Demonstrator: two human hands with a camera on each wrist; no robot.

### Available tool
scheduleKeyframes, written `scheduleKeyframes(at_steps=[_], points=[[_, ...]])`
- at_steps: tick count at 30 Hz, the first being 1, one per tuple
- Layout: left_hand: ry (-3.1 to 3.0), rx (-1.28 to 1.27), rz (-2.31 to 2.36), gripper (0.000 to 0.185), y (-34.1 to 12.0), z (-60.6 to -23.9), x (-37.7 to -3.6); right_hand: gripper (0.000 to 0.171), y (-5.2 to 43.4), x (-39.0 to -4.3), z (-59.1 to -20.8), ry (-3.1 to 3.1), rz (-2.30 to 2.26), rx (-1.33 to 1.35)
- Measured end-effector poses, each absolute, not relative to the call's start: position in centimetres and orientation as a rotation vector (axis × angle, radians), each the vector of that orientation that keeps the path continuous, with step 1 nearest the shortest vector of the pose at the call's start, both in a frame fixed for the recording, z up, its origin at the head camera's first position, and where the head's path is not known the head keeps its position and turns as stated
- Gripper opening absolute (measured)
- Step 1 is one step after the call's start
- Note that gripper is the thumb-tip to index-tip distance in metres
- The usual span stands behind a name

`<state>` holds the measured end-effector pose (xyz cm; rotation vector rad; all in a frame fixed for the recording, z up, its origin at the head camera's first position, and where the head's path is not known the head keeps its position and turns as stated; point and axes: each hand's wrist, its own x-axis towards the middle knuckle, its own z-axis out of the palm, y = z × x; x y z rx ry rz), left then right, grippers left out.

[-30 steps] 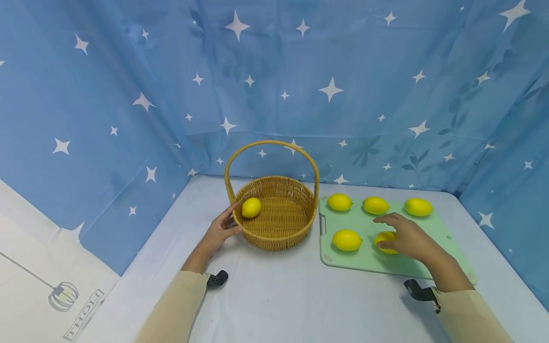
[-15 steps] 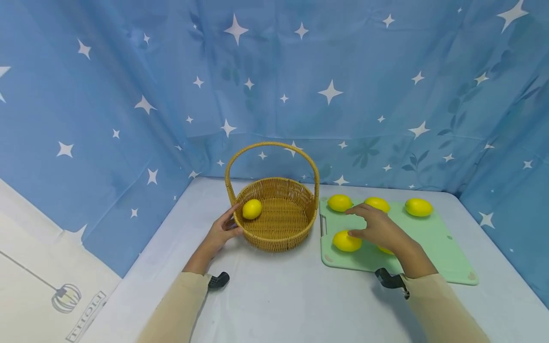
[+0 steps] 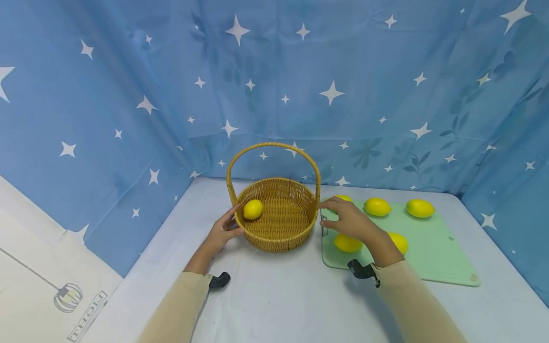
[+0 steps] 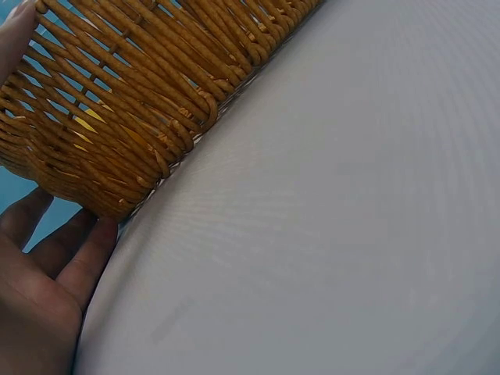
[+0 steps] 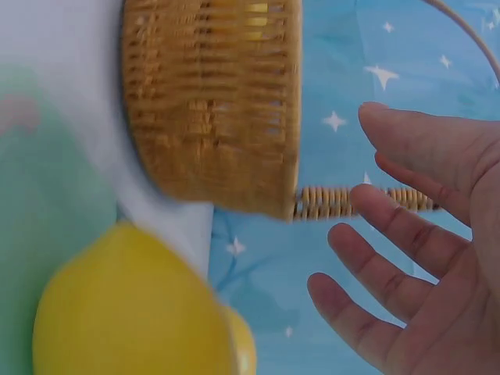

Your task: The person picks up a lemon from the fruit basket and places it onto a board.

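A brown wicker basket (image 3: pixel 279 245) with a tall arched handle stands on the table, a single lemon (image 3: pixel 253 209) inside at its left. My left hand (image 3: pixel 220 238) rests against the basket's left side, fairly straight fingers and thumb spread on the outer wall; the left wrist view shows fingertips (image 4: pixel 101 234) low on the weave. Close to the basket's right side is my right hand (image 3: pixel 345 219), its fingers loosely bent and spread, holding nothing in the right wrist view. Beneath and beside it, several lemons (image 3: pixel 348 244) lie on a pale green cutting board (image 3: pixel 437 252).
White cloth covers the table (image 3: pixel 274 295). A blue curtain (image 3: pixel 274 66) with white stars hangs behind and along both sides. In the right wrist view, a large lemon (image 5: pixel 133 312) on the board partly hides another one. The basket handle (image 3: pixel 273 144) arches high above the rim.
My right hand has moved left from above the lemon at the board's front middle to the basket's right side, without a lemon. My left hand and the basket have stayed in place.
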<state>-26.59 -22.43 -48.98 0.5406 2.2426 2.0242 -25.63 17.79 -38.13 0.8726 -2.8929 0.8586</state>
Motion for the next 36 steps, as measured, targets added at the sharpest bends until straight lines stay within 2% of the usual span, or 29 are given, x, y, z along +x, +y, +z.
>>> scheduleKeyframes(at_steps=[19, 26, 36], points=[[2.235, 0.535, 2.019, 0.077, -22.6, -49.0, -26.7, 0.042, 10.4, -27.7, -38.8, -2.885, 0.797, 1.046], [2.214, 0.576, 2.005, 0.079, -22.2, -46.9, -25.8, 0.041, 8.6, -28.8, -39.3, -2.907, 0.862, 1.066], [2.209, 0.562, 2.02, 0.079, -22.2, -46.6, -25.5, 0.047, 6.5, -29.8, -39.9, -2.942, 0.843, 1.099]])
